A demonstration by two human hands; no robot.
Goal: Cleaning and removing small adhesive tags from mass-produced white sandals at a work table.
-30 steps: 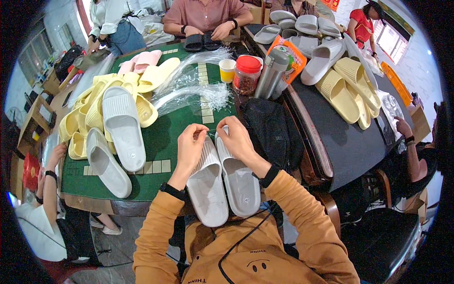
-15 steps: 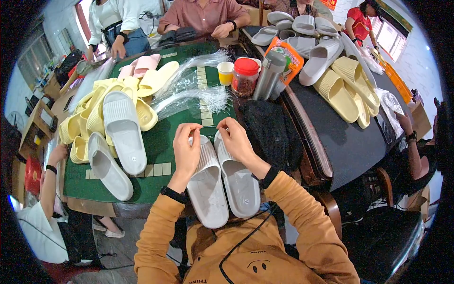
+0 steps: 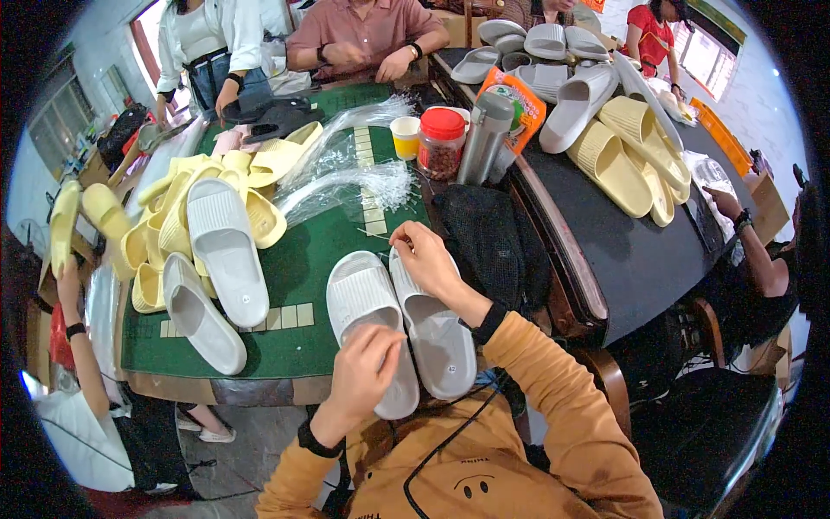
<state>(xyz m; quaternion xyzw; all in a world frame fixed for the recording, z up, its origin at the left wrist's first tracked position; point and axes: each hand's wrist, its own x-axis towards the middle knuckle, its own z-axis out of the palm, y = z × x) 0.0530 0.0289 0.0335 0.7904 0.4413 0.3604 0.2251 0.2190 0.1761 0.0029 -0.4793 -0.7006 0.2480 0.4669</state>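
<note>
A pair of grey slippers (image 3: 439, 337) lies side by side at the table's near edge, toes pointing away from me. My right hand (image 3: 430, 264) is at the toe of the right slipper, thumb and fingertips pinched; whatever they hold is too thin to make out. Over the footbed of the left slipper hovers my left hand (image 3: 365, 370), its fingers curled together and partly hiding that slipper. I cannot see what, if anything, is between them. Further off on the green mat lie bundles of clear plastic ties (image 3: 380, 183).
Left of me are yellow slippers (image 3: 177, 212) in a heap, with two grey slippers (image 3: 226, 246) against it. A red-lidded jar (image 3: 441, 147), a yellow cup (image 3: 405, 138) and a steel flask (image 3: 486, 138) stand beyond. Black cloth (image 3: 484, 233) lies to the right. Co-workers surround the tables.
My left hand has come back from the toes to the left slipper's footbed; my right hand stays at the toe. A co-worker at left has raised yellow slippers, and dark slippers now top the far pile.
</note>
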